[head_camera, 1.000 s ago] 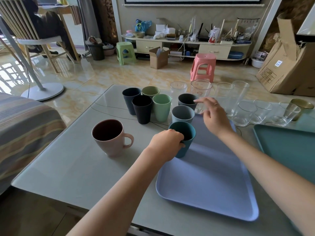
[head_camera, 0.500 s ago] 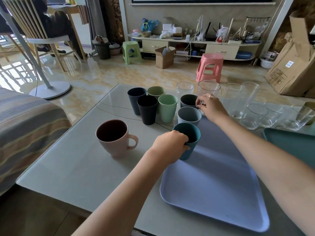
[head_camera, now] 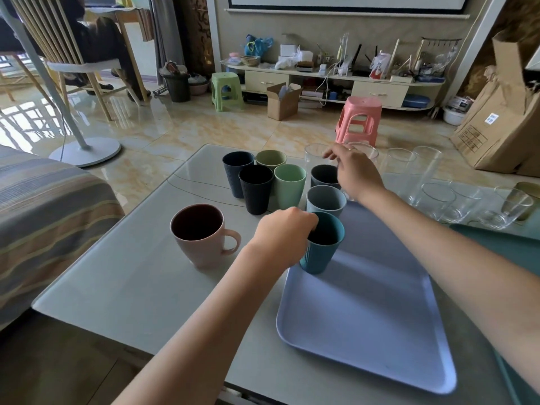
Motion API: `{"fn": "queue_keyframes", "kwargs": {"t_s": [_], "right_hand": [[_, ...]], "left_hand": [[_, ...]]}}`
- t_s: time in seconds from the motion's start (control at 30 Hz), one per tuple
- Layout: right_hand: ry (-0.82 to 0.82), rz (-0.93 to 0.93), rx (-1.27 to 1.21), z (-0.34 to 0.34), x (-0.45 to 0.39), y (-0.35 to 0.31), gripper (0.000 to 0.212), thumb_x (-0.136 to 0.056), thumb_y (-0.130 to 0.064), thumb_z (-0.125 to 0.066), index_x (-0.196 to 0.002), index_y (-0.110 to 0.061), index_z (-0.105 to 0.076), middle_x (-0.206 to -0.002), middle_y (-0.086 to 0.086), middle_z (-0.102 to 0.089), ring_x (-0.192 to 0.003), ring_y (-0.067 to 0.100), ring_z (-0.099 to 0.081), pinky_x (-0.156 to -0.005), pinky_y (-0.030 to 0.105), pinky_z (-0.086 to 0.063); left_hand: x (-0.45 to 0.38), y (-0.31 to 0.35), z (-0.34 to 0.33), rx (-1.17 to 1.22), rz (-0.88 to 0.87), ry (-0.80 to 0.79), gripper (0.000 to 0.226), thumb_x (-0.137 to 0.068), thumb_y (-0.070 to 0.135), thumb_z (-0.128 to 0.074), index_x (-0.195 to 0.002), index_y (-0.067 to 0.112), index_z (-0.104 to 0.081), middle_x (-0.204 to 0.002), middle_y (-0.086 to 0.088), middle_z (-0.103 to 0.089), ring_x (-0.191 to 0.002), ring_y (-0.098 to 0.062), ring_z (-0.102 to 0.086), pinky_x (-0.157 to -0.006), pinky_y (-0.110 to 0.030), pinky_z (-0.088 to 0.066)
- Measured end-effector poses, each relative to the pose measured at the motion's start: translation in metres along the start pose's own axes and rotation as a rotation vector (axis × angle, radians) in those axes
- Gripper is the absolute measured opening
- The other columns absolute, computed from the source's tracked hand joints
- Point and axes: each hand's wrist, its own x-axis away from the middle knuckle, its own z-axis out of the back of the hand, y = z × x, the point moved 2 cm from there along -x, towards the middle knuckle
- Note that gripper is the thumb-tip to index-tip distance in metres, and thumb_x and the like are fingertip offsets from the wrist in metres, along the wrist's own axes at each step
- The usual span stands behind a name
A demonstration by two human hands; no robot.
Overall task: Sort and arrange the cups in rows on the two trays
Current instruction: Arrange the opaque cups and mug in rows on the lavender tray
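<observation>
Cups stand in a bunch near the far edge of the surface [head_camera: 122,290]. The left hand [head_camera: 282,233] holds the teal cup [head_camera: 321,244] by its rim, with its fingers dipped inside. That cup stands upright on the far left corner of the blue tray [head_camera: 365,325]. Just behind it on the tray stand a gray cup [head_camera: 325,200] and then a dark gray cup [head_camera: 323,176], all in one line. The right hand [head_camera: 355,171] reaches over the dark gray cup, open, with its fingers spread and nothing in it. Its fingertips are at the rim of a glass [head_camera: 314,154]. Left of the tray stand a black cup [head_camera: 255,188], a light green cup [head_camera: 289,185], a navy cup [head_camera: 237,173] and an olive cup [head_camera: 271,159], close together. A pink mug [head_camera: 201,235] stands apart, nearer the left edge. More glasses [head_camera: 423,171] stand along the far edge to the right. A green tray [head_camera: 502,247] lies at the right edge, only partly seen.
</observation>
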Motion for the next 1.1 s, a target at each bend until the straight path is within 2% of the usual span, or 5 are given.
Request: {"fn": "queue_keyframes", "kwargs": {"t_s": [0.23,0.6,0.73,0.87,1.1], "right_hand": [[-0.533,0.032,0.321,-0.049,-0.031,-0.053,0.027,-0.090,-0.034,-0.058,-0.114,-0.024,-0.063,-0.117,0.004,-0.063,-0.114,0.027,-0.053,-0.101,0.041,-0.035],[-0.266,0.114,0.371,-0.023,-0.027,-0.062,0.020,-0.089,-0.029,-0.059,-0.104,-0.017,-0.066,-0.104,0.013,-0.063,-0.105,0.030,-0.052,-0.093,0.040,-0.034],[0.030,0.242,0.172,0.037,0.012,-0.068,0.020,-0.086,-0.012,-0.062,-0.105,-0.004,-0.064,-0.097,0.023,-0.064,-0.094,0.036,-0.057,-0.081,0.040,-0.042],[-0.123,0.397,-0.083,0.088,0.072,-0.076,0.017,-0.084,-0.007,-0.064,-0.100,-0.001,-0.064,-0.088,0.016,-0.066,-0.086,0.020,-0.055,-0.078,0.029,-0.044],[-0.346,0.444,-0.164,0.102,0.180,-0.074,0.021,-0.093,-0.034,-0.046,-0.104,-0.022,-0.060,-0.091,0.006,-0.066,-0.091,0.014,-0.055,-0.075,0.031,-0.049]], "left_hand": [[0.007,-0.034,0.019,0.107,0.138,0.116,0.034,-0.087,0.006,-0.047,-0.114,0.023,-0.058,-0.118,-0.004,-0.059,-0.104,-0.033,-0.058,-0.076,-0.035,-0.044],[0.014,-0.067,0.017,0.122,0.272,0.169,0.031,-0.087,0.005,-0.047,-0.115,0.015,-0.054,-0.114,-0.009,-0.059,-0.101,-0.034,-0.059,-0.078,-0.042,-0.051],[0.010,-0.056,0.028,0.328,0.166,0.346,0.074,-0.084,0.019,-0.064,-0.145,0.024,-0.022,-0.137,-0.007,-0.046,-0.118,-0.027,-0.052,-0.085,-0.038,-0.047],[0.013,-0.027,0.043,0.812,-0.071,0.338,0.121,-0.057,0.036,-0.085,-0.149,0.031,-0.005,-0.139,-0.010,-0.043,-0.126,-0.026,-0.048,-0.105,-0.047,-0.042],[0.056,0.023,0.049,0.579,-0.203,-0.052,0.078,-0.056,0.027,-0.089,-0.126,0.028,-0.054,-0.121,0.005,-0.058,-0.111,-0.013,-0.055,-0.098,-0.028,-0.046]]}}
